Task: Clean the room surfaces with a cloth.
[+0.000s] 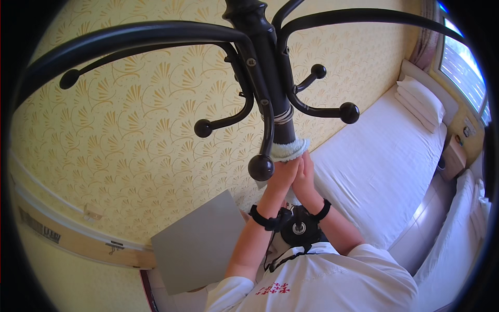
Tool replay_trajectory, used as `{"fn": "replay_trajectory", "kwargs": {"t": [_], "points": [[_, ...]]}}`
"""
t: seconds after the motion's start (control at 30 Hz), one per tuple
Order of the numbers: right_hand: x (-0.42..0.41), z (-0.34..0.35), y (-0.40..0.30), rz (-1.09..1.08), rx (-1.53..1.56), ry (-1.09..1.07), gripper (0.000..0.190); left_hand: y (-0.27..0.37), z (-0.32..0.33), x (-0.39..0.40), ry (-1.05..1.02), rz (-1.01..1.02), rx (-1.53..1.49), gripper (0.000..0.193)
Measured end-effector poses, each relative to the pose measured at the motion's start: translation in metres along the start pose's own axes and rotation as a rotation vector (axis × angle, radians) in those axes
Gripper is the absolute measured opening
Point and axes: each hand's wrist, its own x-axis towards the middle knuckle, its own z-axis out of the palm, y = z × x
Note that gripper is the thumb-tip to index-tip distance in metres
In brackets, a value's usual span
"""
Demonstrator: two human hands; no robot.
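A dark coat stand (pixel 259 50) rises before me, with curved arms and ball-tipped hooks spreading from its pole. Both my hands are at the pole, just below a pale fluffy cloth (pixel 290 150) that wraps around it. My left hand (pixel 286 171) is closed around the cloth and pole from the left side. My right hand (pixel 305 171) grips from the right, touching the left one. Fingertips are mostly hidden behind the pole and cloth. Above the cloth, several thin rings (pixel 283 117) circle the pole.
A bed with a white sheet (pixel 362 167) and stacked pillows (pixel 421 101) stands on the right, with a bedside cabinet (pixel 454 158) past it. A grey tabletop (pixel 199 241) lies at lower left, near the patterned wall (pixel 156 128). Another white bed (pixel 448 241) is at the right edge.
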Motion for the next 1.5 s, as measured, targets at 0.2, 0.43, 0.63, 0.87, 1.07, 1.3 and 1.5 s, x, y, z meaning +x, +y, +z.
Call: {"fn": "replay_trajectory", "kwargs": {"t": [0.2,0.43,0.63,0.87,1.07,1.3,1.5], "points": [[-0.035,-0.007,0.038,0.071,-0.011,-0.042,0.048,-0.034,-0.013,-0.033,0.058,-0.017,0.190,0.037],[-0.085,-0.037,0.114,0.201,-0.121,-0.171,0.047,-0.084,-0.016,-0.081,0.084,-0.071,0.370,0.033],[-0.127,-0.056,0.156,0.266,-0.116,-0.258,0.044,-0.132,-0.035,-0.128,0.049,-0.135,0.541,0.029],[-0.135,-0.057,0.154,0.181,-0.216,-0.302,0.043,-0.148,-0.042,-0.138,0.004,-0.140,0.642,0.031],[-0.136,-0.067,0.158,0.227,-0.285,-0.302,0.044,-0.130,-0.031,-0.134,-0.030,-0.171,0.637,0.030],[-0.132,-0.064,0.151,0.169,-0.243,-0.271,0.045,-0.124,-0.032,-0.134,-0.022,-0.179,0.598,0.030],[-0.132,-0.066,0.152,0.186,-0.245,-0.286,0.045,-0.122,-0.032,-0.136,0.000,-0.206,0.492,0.032]]}}
